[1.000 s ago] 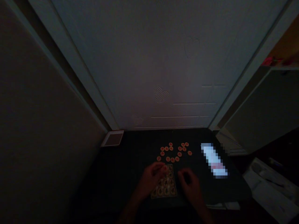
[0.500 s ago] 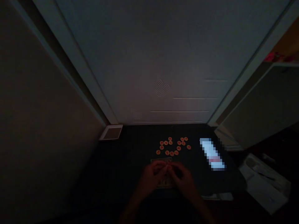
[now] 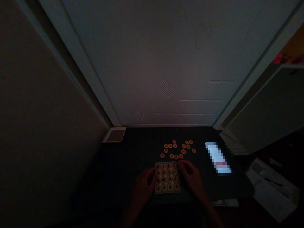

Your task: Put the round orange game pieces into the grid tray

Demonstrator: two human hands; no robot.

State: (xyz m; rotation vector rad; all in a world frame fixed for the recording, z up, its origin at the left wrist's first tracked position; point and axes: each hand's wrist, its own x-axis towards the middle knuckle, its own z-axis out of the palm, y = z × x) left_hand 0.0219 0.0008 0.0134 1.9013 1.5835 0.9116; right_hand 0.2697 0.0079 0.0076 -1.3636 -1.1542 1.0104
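Observation:
A square tray [image 3: 167, 176] filled with rows of round pieces with dark characters lies near the front of the dark table. At its left edge is my left hand [image 3: 145, 180], its fingers curled together near the rim. My right hand [image 3: 188, 169] is at the tray's upper right corner, thumb and fingers pinched; whatever may be between them is too dark to make out. Beyond the tray, several loose round pieces with red characters [image 3: 176, 157] lie scattered on the table.
A glowing, pixelated phone-like object [image 3: 218, 158] lies on the right of the dark table [image 3: 133, 152]. A shallow white-rimmed box [image 3: 123, 133] sits at the back left. A pale door stands behind, and a white box [image 3: 273, 193] is at lower right.
My hands were together over the tray; they have moved apart to its two sides, uncovering the pieces in it. The view has shifted slightly.

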